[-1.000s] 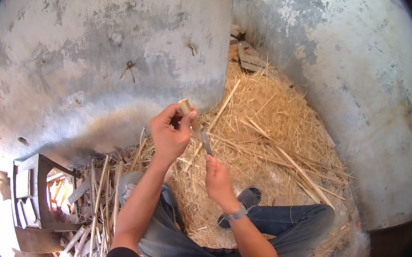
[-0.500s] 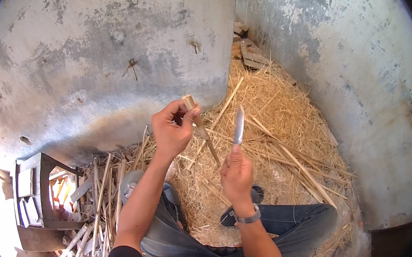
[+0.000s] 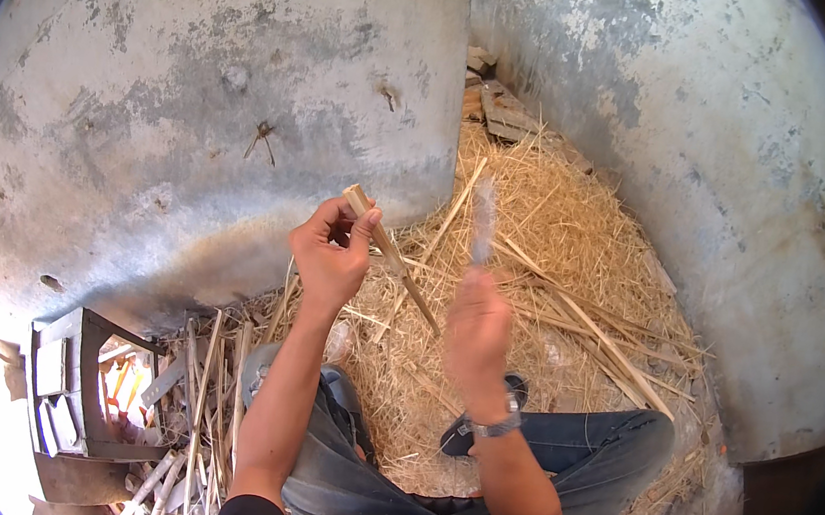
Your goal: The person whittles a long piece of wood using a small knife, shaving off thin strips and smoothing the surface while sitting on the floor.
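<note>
A split piece of bamboo or wood (image 3: 402, 273) slants down to the right from my left hand (image 3: 332, 252), whose thumb and fingers close around its upper end. To the right of it, my right hand (image 3: 478, 335) grips a knife (image 3: 483, 227) with the blade pointing up and away from me. Both that hand and the blade are smeared by motion, and the fingers cover the handle. The knife stands apart from the stick, whose lower tip lies just left of my right hand.
Pale shavings (image 3: 539, 200) heap over the floor, with long split strips (image 3: 614, 349) lying across them. Worn grey walls (image 3: 352, 70) rise ahead and at the right. Beside my crossed legs (image 3: 359, 483), at the left, are more sticks (image 3: 202, 396) and a dark wooden frame (image 3: 82, 389).
My left hand has shifted slightly left with the stick. My right hand and the knife have moved a little up, and the stick's tip now shows apart from that hand.
</note>
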Action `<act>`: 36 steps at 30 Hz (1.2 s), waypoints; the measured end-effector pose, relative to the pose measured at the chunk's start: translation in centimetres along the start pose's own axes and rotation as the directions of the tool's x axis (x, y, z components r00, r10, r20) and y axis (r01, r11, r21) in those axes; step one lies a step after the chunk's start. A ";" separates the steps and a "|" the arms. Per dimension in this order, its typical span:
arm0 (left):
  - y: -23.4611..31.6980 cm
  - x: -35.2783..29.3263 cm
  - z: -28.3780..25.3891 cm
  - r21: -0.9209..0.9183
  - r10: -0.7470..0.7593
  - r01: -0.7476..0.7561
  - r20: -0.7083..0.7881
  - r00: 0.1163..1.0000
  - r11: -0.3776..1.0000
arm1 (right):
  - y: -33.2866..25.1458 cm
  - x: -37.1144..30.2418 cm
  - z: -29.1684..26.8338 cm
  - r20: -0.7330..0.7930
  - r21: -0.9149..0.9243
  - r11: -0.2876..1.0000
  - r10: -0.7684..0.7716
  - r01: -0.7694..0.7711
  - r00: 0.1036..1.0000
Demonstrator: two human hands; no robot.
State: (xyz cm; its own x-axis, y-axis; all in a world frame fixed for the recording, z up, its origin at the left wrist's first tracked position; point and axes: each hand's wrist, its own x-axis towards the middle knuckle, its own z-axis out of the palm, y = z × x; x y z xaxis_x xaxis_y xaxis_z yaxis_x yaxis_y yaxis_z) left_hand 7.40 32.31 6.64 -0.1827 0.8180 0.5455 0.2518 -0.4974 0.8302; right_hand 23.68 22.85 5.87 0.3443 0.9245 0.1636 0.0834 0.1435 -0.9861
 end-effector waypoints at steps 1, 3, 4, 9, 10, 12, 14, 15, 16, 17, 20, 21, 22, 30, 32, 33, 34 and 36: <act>0.5 -0.1 0.8 0.003 0.004 -0.004 0.010 1.000 1.000 | 4.7 -1.0 1.2 0.109 -0.149 0.989 0.003 0.013 0.994; 0.3 -0.6 0.5 0.028 -0.007 0.007 0.000 1.000 1.000 | 9.0 -3.3 1.9 0.250 -0.287 0.958 0.078 -0.003 0.965; -0.5 -0.7 -0.2 0.037 -0.012 0.013 -0.015 1.000 0.999 | 9.1 -3.7 1.4 0.275 -0.285 0.958 0.120 -0.038 0.954; -0.5 -0.1 -0.8 0.043 0.044 -0.042 -0.043 0.998 0.998 | -1.1 -0.2 0.0 0.201 -0.196 0.980 0.020 0.020 0.979; -0.3 0.1 -0.6 0.038 0.054 -0.052 -0.045 0.998 0.998 | -3.1 0.3 -0.1 0.162 -0.126 0.992 -0.005 0.026 0.987; -0.2 -0.3 -0.3 0.025 0.049 -0.048 -0.037 0.998 0.999 | -3.6 0.1 0.2 0.117 -0.101 0.993 -0.048 0.060 0.992; 0.1 -0.7 -0.1 0.029 0.015 -0.015 -0.004 1.000 0.999 | -1.5 -0.3 1.7 0.119 -0.175 0.975 -0.119 0.139 0.986; 0.4 -0.7 0.5 0.018 0.008 -0.008 0.019 1.000 1.000 | 2.9 -0.9 1.7 0.152 -0.254 0.956 -0.112 0.148 0.982; 0.6 -0.6 0.8 -0.001 0.008 -0.008 0.018 1.000 1.000 | 9.4 -1.9 1.7 0.184 -0.328 0.931 -0.104 0.161 0.977; 0.4 -0.6 0.4 -0.005 0.001 -0.001 0.012 1.000 1.000 | 12.9 -2.6 2.1 0.226 -0.391 0.905 -0.086 0.171 0.970; 0.7 -0.6 -0.8 0.019 -0.017 0.016 0.069 0.997 1.000 | 11.0 -1.0 -0.9 0.311 -0.451 0.891 0.209 -0.049 0.927; 0.9 -0.7 -0.7 0.024 -0.026 0.023 0.109 0.994 0.999 | 9.1 -0.5 -1.1 0.289 -0.369 0.927 0.183 -0.067 0.940; 0.5 -0.9 -0.8 0.007 -0.022 0.021 0.112 0.994 1.000 | 6.5 0.0 -1.0 0.265 -0.290 0.952 0.179 -0.098 0.948; 0.5 -0.3 0.9 -0.124 0.020 -0.006 0.109 0.994 0.992 | 5.3 -1.1 0.4 0.120 -0.077 0.995 0.064 -0.055 0.991; 0.2 -0.3 1.3 -0.085 0.023 -0.015 0.091 0.996 0.996 | 9.6 -2.1 1.7 0.141 -0.319 0.947 0.017 0.029 0.990; 0.1 -0.1 1.2 -0.061 0.028 -0.023 0.074 0.997 0.998 | 9.4 -1.6 1.5 0.174 -0.299 0.953 0.013 0.040 0.985; -0.1 0.5 1.1 -0.070 0.056 -0.051 0.078 0.995 0.996 | 9.0 -1.0 0.8 0.207 -0.279 0.959 0.008 0.051 0.978; -0.2 -0.1 -0.2 -0.056 0.029 -0.023 0.110 0.994 0.998 | 4.5 -2.0 -0.3 0.222 -0.232 0.972 0.097 -0.044 0.970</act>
State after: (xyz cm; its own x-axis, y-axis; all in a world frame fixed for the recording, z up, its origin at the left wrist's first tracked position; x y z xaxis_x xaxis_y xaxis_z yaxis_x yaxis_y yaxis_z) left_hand 7.17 32.23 6.44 -0.0700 0.8298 0.5537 0.2025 -0.5317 0.8224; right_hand 23.66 21.55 1.11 0.1347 0.9893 0.0566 0.2829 0.0164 -0.9590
